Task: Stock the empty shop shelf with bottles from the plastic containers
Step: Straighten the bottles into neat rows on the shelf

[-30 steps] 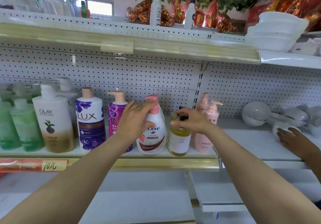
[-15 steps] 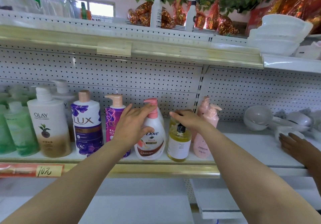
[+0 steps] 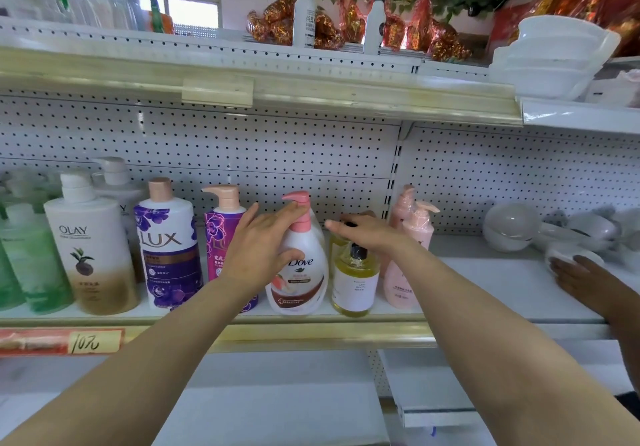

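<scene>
The Dove bottle (image 3: 300, 272) stands upright at the front of the shelf (image 3: 311, 333), just right of the left hand (image 3: 261, 248). That hand lies against the bottle's left side with its fingers (image 3: 277, 217) straight and spread; the topmost one reaches the pink pump neck, and the thumb rests across the white front beside the label. To the right, touching or nearly touching the Dove bottle, stands a yellow oil bottle (image 3: 355, 283) with a black cap. The right hand (image 3: 369, 232) is held flat over that cap, fingers straight and close together, pointing left; whether the palm touches the cap cannot be told. A second yellow bottle shows partly behind the first. Two pink pump bottles (image 3: 414, 234) stand just beyond the right wrist, against the pegboard upright. Left of the left hand, packed close, are a magenta bottle (image 3: 220, 231), a purple-and-white Lux bottle (image 3: 169, 251), an Olay bottle (image 3: 91, 251) and green bottles (image 3: 31, 262). On the next shelf section to the right, another person's hand (image 3: 583, 281) rests near white ladles (image 3: 509, 227). A handwritten price tag (image 3: 93, 341) sits on the shelf rail.
</scene>
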A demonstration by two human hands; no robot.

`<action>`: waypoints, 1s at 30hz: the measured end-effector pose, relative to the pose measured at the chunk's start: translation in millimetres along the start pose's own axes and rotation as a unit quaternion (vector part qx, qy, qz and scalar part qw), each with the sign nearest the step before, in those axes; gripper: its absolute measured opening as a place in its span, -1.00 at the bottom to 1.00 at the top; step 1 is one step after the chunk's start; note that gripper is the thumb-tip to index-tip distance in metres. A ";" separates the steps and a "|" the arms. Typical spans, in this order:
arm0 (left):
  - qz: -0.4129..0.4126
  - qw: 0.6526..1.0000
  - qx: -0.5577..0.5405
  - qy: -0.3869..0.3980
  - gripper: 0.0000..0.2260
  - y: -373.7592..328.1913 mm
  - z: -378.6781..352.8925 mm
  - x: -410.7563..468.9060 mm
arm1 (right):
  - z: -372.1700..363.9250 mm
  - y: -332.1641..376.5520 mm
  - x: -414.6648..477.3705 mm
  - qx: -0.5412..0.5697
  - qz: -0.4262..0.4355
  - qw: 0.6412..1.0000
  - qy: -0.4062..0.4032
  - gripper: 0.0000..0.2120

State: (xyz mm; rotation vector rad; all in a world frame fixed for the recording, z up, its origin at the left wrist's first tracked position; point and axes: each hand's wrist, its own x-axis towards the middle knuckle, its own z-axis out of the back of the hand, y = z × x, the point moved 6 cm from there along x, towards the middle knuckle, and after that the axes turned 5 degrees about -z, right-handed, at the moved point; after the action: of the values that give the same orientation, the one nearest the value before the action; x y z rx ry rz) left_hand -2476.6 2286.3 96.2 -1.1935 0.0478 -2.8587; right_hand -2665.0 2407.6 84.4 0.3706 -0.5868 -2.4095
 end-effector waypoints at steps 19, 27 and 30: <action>-0.005 0.999 0.027 -0.020 -0.17 -41.1 8.6 14.7 | 79.5 8.7 -75.5 0.091 0.128 0.954 -0.256 -0.51; 0.044 0.983 -0.121 0.130 -0.24 -103.2 -53.8 19.8 | 92.5 -45.8 -108.2 0.162 0.139 0.919 -0.332 -0.34; 0.073 0.981 -0.114 0.142 -0.29 -102.1 -73.5 16.4 | 84.3 -68.8 -107.7 0.180 0.101 0.921 -0.329 -0.15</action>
State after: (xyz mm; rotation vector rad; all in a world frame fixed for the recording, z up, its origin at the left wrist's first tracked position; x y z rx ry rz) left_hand -2543.2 2388.2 60.8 -0.7589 0.4645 -2.9238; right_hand -2650.6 2551.1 135.8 -0.3688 -1.3027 -2.1865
